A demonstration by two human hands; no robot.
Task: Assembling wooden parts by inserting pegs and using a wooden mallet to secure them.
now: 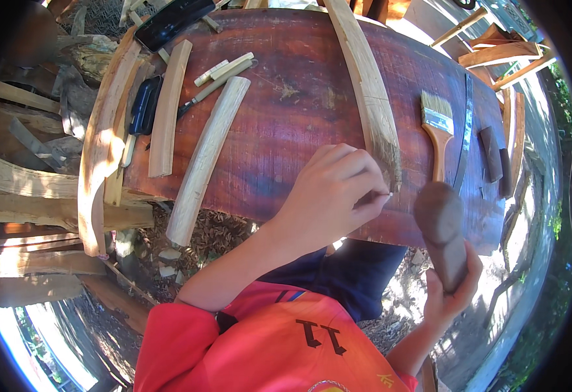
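Observation:
My left hand point(341, 189) is closed in a pinch beside the near end of a long pale wooden strip point(358, 59), which runs away across the table. A small whitish spot shows at its fingertips, too small to name. At the right, my right hand point(452, 287) grips the lower part of a brown round-ended piece point(442, 228). This piece stands upward from the fingers, slightly blurred, near the table's front edge. Just beyond it lies a flat paintbrush point(438, 134) with pale bristles and a wooden handle.
The reddish-brown wooden table point(286, 144) carries a pale wood stick point(211, 157), a flat wooden bar point(169, 111) and a thin handled tool point(214, 88) at left. A dark metal strip point(465, 130) and brown rolls point(491, 153) lie at right. Wood pieces point(31, 176) are heaped at left.

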